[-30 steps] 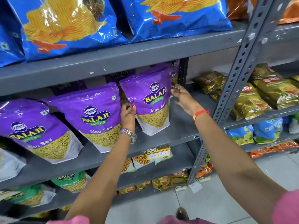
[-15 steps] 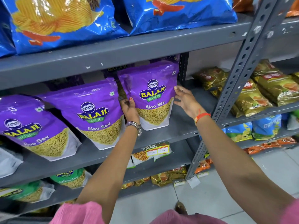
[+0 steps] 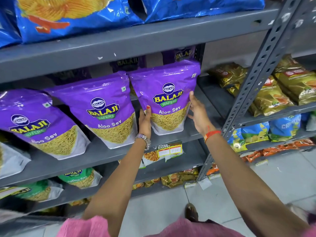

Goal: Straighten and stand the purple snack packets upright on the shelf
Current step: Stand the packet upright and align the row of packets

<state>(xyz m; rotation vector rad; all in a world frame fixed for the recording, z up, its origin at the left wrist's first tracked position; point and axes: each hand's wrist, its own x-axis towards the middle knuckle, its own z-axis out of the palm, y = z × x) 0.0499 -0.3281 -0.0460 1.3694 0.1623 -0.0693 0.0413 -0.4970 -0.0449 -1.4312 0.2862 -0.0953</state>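
Three purple Balaji Aloo Sev packets stand in a row on the grey middle shelf (image 3: pixel 171 137). The right packet (image 3: pixel 166 93) is nearly upright at the shelf's right end. My left hand (image 3: pixel 145 121) grips its lower left edge with the thumb on the front. My right hand (image 3: pixel 196 111) presses flat against its right edge. The middle packet (image 3: pixel 102 106) and the left packet (image 3: pixel 29 117) lean back and tilt to the left. More purple packets (image 3: pixel 183 54) show dimly behind the front row.
Blue chip bags (image 3: pixel 77 14) fill the shelf above. A grey perforated upright (image 3: pixel 253 72) stands right of my right hand, with gold packets (image 3: pixel 271 96) beyond it. Green packets (image 3: pixel 77 177) lie on the lower shelf. A price tag (image 3: pixel 169 150) hangs below the right packet.
The right packet has been set straighter and shifted right. My left hand moved from between the packets onto its lower left edge; my right hand closed in against its right side.
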